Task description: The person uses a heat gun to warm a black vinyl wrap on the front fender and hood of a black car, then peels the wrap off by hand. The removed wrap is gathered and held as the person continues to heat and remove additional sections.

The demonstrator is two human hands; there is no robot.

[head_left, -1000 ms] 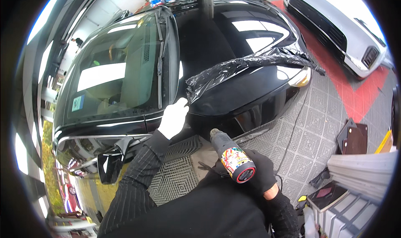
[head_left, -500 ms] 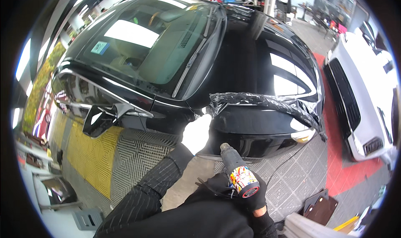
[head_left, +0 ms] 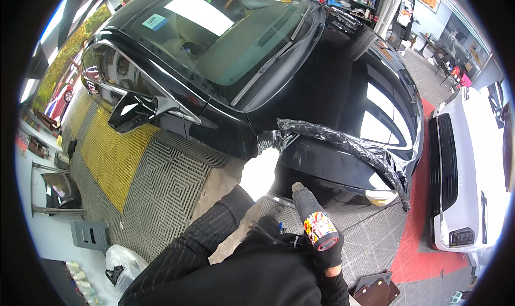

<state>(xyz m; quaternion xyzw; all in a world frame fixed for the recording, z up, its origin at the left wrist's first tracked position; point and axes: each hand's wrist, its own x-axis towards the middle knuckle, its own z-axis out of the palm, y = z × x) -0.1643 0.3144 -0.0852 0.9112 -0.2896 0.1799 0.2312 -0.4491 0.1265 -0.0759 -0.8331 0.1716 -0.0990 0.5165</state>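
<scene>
Head view | film [head_left: 343, 138]: glossy, crinkled black, lay bunched ropelike along the smooth hood [head_left: 327, 99], drooping near the headlight [head_left: 382, 198] | heat gun [head_left: 317, 223]: cylindrical, bright-patterned, nozzle pointed forward | left hand [head_left: 261, 172]: white-gloved, reached forward, fingers pinched film's near end | right hand [head_left: 330, 256]: black-gloved, held low, gripped heat gun

White glove [head_left: 259, 173] on the person's left hand [head_left: 259, 173], black glove [head_left: 329, 255] on the right hand [head_left: 329, 255], black pinstriped left sleeve [head_left: 206, 231], black right sleeve [head_left: 335, 289], black torso garment [head_left: 263, 279]
</scene>
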